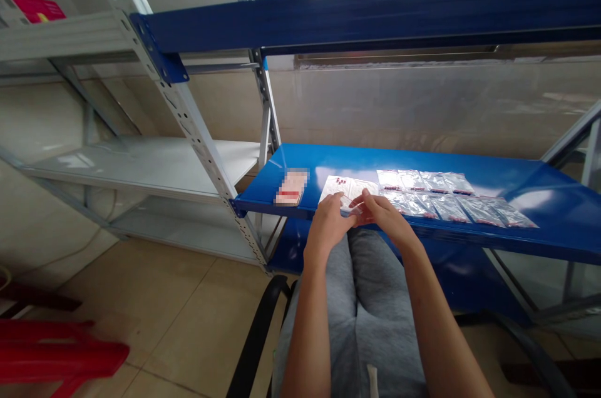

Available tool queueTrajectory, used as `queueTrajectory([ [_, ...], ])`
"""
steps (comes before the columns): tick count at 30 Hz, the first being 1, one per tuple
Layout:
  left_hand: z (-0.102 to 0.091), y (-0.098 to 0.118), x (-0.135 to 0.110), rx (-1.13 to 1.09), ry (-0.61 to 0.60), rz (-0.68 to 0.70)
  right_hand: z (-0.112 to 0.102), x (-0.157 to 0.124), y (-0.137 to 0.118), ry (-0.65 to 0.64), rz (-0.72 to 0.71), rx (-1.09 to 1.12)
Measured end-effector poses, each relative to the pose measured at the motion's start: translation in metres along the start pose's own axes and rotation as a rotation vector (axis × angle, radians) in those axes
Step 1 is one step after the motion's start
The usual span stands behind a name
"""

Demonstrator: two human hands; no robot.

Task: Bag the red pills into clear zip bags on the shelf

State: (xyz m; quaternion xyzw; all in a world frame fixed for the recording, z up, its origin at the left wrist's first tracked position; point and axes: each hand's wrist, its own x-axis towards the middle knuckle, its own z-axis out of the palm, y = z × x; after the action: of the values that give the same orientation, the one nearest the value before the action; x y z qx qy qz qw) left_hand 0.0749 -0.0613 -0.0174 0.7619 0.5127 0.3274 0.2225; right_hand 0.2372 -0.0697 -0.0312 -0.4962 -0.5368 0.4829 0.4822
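Your left hand (328, 227) and right hand (382, 218) both pinch a small clear plastic bag (350, 204), held just over the front edge of the blue steel shelf (516, 166). Behind it lies a white sheet (338, 188) with red bits. Filled clear bags (436, 198) sit in rows toward the right end; a blurred packet (292, 186) lies left.
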Motion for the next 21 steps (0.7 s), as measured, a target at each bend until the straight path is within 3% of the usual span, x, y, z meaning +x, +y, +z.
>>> queueTrajectory([
  [6, -0.002, 0.0, 0.0, -0.109, -0.029, 0.006, 0.0, -0.003, -0.003, 0.02, 0.025, -0.007],
  [9, -0.002, -0.001, -0.001, -0.151, -0.057, 0.028, -0.002, -0.003, -0.005, 0.08, -0.061, -0.143],
  [13, 0.003, -0.003, -0.001, -0.129, -0.076, 0.055, -0.004, -0.003, -0.006, 0.015, -0.172, -0.255],
  [17, 0.005, -0.009, -0.001, -0.131, -0.142, 0.086, -0.006, -0.003, -0.004, -0.02, -0.154, -0.218],
  [21, 0.001, -0.012, 0.002, -0.268, -0.171, 0.131, -0.009, -0.003, -0.004, -0.008, -0.112, -0.133],
])
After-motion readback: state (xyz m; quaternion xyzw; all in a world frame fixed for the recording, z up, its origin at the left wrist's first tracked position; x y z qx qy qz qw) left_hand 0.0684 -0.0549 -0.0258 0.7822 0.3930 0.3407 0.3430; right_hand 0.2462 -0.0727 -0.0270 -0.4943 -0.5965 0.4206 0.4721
